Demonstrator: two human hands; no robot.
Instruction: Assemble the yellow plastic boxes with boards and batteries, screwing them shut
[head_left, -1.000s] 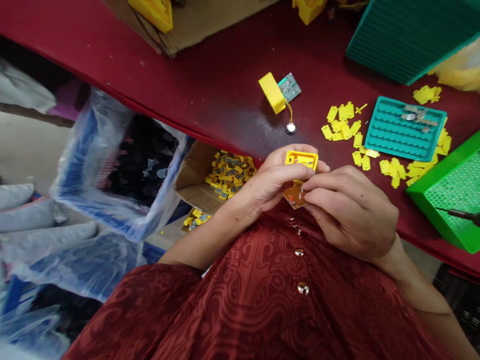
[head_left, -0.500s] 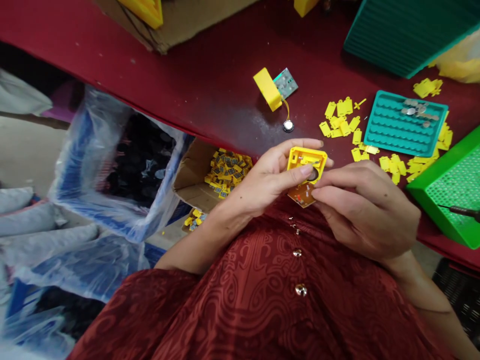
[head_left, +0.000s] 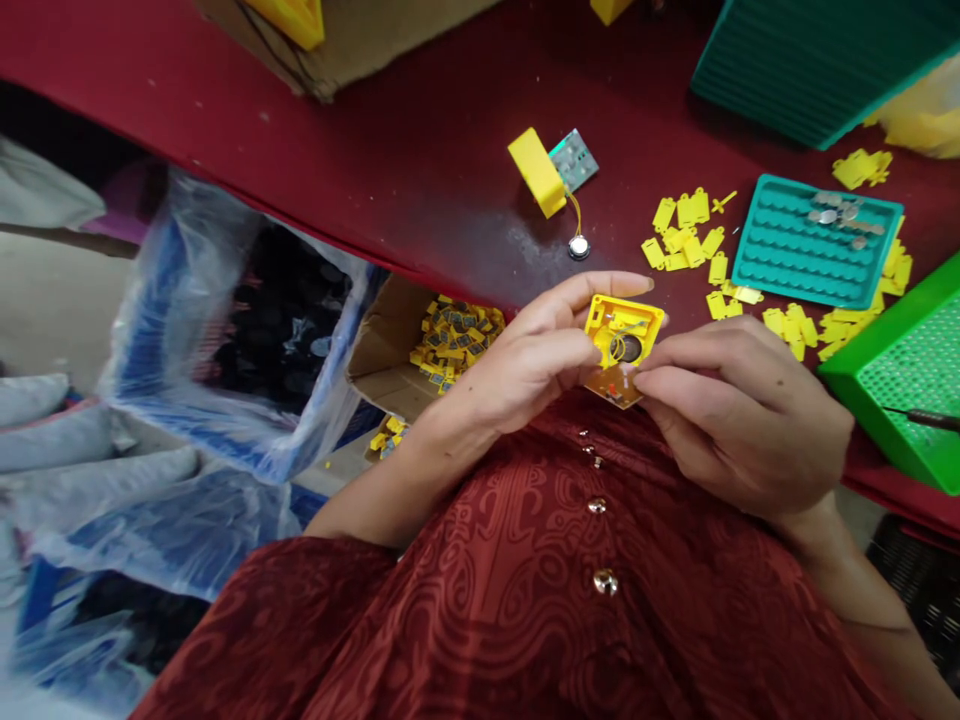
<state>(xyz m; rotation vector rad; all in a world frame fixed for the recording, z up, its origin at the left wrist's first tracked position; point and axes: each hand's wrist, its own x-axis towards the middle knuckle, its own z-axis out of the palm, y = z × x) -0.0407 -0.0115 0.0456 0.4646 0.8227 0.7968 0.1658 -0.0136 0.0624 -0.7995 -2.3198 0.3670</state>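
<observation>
My left hand (head_left: 544, 345) holds a small yellow plastic case (head_left: 624, 318), its open side facing up. Inside the case sit a round dark speaker (head_left: 628, 347) and thin yellow wires. Just below the case's lower edge is a brown circuit board (head_left: 616, 387); the fingertips of my right hand (head_left: 739, 410) pinch its right edge. Farther back on the table lies another yellow case (head_left: 537, 172), with a grey-green circuit board (head_left: 575, 160) beside it and a round silver speaker (head_left: 578, 247) on yellow wires.
A teal tray (head_left: 810, 265) holds several coin cells, with loose yellow plastic pieces (head_left: 679, 240) around it. On the right stands a green basket (head_left: 862, 400) with a screwdriver. A cardboard box (head_left: 382, 350) of yellow parts and a plastic-lined blue crate (head_left: 150, 340) are at left.
My left thumb has shifted off the speaker to the case's lower left, uncovering the wires. Case, board and both hands have moved slightly right.
</observation>
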